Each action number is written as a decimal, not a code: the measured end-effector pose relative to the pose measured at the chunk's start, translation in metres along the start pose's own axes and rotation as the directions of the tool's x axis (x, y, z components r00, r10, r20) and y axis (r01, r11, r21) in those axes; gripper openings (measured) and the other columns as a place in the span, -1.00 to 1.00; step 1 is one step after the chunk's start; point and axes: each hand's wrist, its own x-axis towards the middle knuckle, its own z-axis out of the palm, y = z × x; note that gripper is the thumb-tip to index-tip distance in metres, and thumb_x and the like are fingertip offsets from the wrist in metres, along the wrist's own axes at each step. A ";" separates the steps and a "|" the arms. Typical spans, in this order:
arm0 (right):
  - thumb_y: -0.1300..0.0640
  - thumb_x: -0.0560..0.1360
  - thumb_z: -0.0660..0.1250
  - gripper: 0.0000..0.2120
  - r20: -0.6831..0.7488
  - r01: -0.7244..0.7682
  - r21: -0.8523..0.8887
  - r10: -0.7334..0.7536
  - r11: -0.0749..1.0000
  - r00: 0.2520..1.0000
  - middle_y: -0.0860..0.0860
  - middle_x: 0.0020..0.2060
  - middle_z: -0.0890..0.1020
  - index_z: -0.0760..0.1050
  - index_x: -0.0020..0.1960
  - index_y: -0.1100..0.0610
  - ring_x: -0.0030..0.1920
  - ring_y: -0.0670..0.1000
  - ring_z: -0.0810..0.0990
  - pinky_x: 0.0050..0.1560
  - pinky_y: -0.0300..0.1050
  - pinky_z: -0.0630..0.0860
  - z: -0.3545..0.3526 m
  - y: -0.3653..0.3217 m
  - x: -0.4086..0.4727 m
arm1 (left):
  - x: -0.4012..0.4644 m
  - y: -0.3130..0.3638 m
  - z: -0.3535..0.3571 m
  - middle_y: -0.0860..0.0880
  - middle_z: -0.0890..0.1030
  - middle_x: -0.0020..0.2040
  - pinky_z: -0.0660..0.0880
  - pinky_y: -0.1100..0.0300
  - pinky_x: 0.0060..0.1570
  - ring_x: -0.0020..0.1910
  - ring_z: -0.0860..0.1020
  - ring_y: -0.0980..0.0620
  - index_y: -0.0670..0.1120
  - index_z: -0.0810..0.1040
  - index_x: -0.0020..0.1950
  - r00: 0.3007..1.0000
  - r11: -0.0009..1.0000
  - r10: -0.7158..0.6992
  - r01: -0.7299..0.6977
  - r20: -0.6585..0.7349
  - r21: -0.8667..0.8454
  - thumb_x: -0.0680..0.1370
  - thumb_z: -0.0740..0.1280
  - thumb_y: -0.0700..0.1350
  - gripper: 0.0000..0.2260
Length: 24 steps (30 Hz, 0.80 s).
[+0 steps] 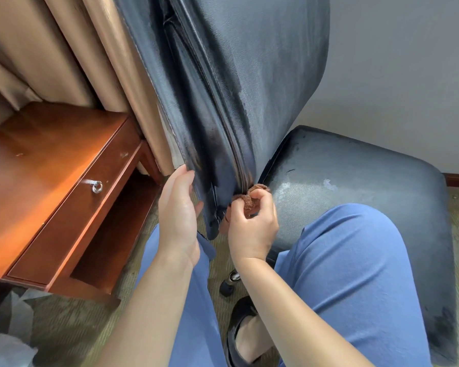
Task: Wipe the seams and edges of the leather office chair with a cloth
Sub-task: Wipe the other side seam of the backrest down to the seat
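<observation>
Blue trousers [355, 274], black shoe [236, 337] (arms bare).

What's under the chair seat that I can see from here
Under the seat, only a dark caster shows on the carpet, beside a black shoe. The person's blue-trousered knee and the seat itself cover the rest of the base.
</observation>
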 end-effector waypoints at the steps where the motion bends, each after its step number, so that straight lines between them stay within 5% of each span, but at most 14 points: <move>1: 0.25 0.41 0.36 -0.85 0.006 -0.036 0.008 0.036 0.999 0.999 -0.07 -0.11 0.53 0.52 -0.02 0.16 -0.16 -0.19 0.37 -0.18 -0.44 0.23 0.001 0.000 0.000 | 0.000 0.001 0.000 0.05 0.59 0.25 0.42 -0.02 0.30 0.27 0.50 0.14 0.03 0.56 0.28 1.000 1.000 -0.006 0.006 -0.006 0.002 0.60 0.17 -0.04 -0.70; 9: 0.19 0.43 0.35 -0.85 0.077 -0.289 0.047 0.285 0.956 0.956 0.00 -0.07 0.62 0.45 -0.07 -0.02 -0.03 0.04 0.54 -0.03 -0.18 0.39 0.009 0.010 -0.005 | -0.006 0.009 0.001 0.11 0.62 0.18 0.43 0.08 0.25 0.22 0.52 0.20 0.08 0.61 0.12 0.999 0.998 -0.039 0.038 -0.032 -0.048 0.61 0.18 -0.04 -0.78; 16: 0.21 0.44 0.35 -0.87 0.133 -0.420 0.032 0.412 0.907 0.901 -0.11 -0.22 0.54 0.47 -0.06 0.03 -0.12 -0.02 0.51 -0.27 -0.37 0.29 0.016 0.019 -0.003 | -0.010 0.012 0.000 0.16 0.66 0.09 0.45 0.18 0.10 0.13 0.56 0.25 0.10 0.62 0.04 0.997 0.995 -0.063 0.060 -0.038 -0.083 0.61 0.19 -0.05 -0.80; 18: 0.21 0.44 0.36 -0.88 0.170 -0.479 0.004 0.472 0.878 0.865 -0.08 -0.20 0.57 0.48 -0.07 0.03 -0.12 0.00 0.56 -0.19 -0.35 0.37 0.022 0.026 -0.004 | -0.012 0.014 -0.001 0.15 0.67 0.04 0.45 0.21 0.02 0.07 0.59 0.27 0.09 0.63 -0.02 0.997 0.994 -0.070 0.066 -0.039 -0.082 0.61 0.20 -0.06 -0.80; 20: 0.19 0.43 0.38 -0.88 0.194 -0.534 0.009 0.522 0.845 0.830 -0.04 -0.17 0.60 0.48 -0.11 0.01 -0.10 0.07 0.61 -0.05 -0.12 0.52 0.027 0.029 -0.006 | -0.014 0.013 -0.002 0.13 0.68 0.04 0.46 0.20 0.05 0.06 0.60 0.25 0.06 0.63 0.00 0.996 0.994 -0.074 0.070 -0.046 -0.082 0.60 0.21 -0.07 -0.80; 24: 0.19 0.47 0.37 -0.85 0.169 -0.562 -0.010 0.555 0.827 0.814 -0.02 -0.11 0.59 0.51 0.03 0.12 -0.12 -0.02 0.53 -0.14 -0.25 0.35 0.024 0.027 -0.011 | -0.014 0.009 -0.007 0.10 0.68 0.04 0.46 0.13 0.16 0.11 0.59 0.20 0.01 0.64 0.06 0.993 0.994 -0.091 0.086 -0.073 -0.069 0.59 0.19 -0.06 -0.77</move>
